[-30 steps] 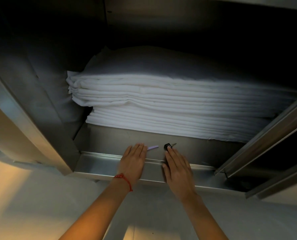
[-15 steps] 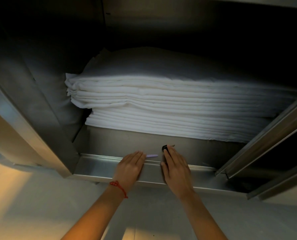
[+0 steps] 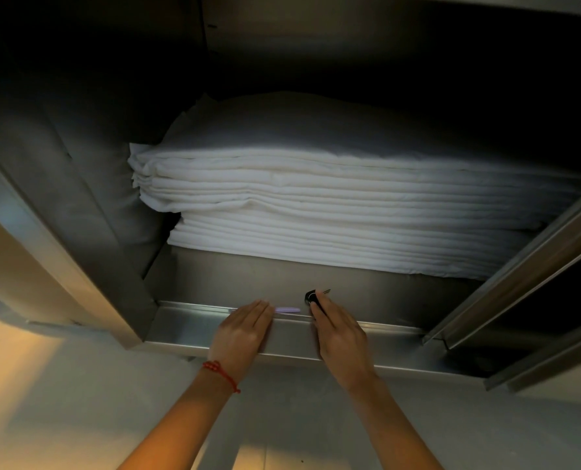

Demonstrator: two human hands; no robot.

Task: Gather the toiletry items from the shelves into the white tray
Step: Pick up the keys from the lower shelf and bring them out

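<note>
We are looking into a stainless-steel cabinet (image 3: 79, 212) whose shelf (image 3: 384, 300) carries a tall stack of folded white linen (image 3: 333, 215) set toward the back, leaving a bare strip of metal along the front. Our left hand (image 3: 241, 334) lies flat over the raised front lip (image 3: 394, 329) of the shelf, fingers straight and close together, grasping nothing; a red string bracelet (image 3: 219, 371) circles that wrist. Just past its fingertips a thin, pale purple stick-like item (image 3: 287, 310) lies flat on the shelf right behind the lip, pointing to the right; whether the fingertips actually touch its near end we cannot tell. Our right hand (image 3: 341, 330) reaches over the same lip a little to the right, its fingers extended and its fingertips at a small black item (image 3: 311, 296) with a thin metal piece (image 3: 326, 291) sticking out behind it. The fingers look straight rather than curled round it, so we read this hand as released and only touching, though the blur at the fingertips leaves some doubt. The two small items lie near each other on the bare strip, the black one slightly farther in, both well in front of the linen. To the right, a sliding door frame (image 3: 519, 276) runs diagonally across the opening. Below the cabinet, pale floor (image 3: 79, 418) shows a warm patch of light at the left.
</note>
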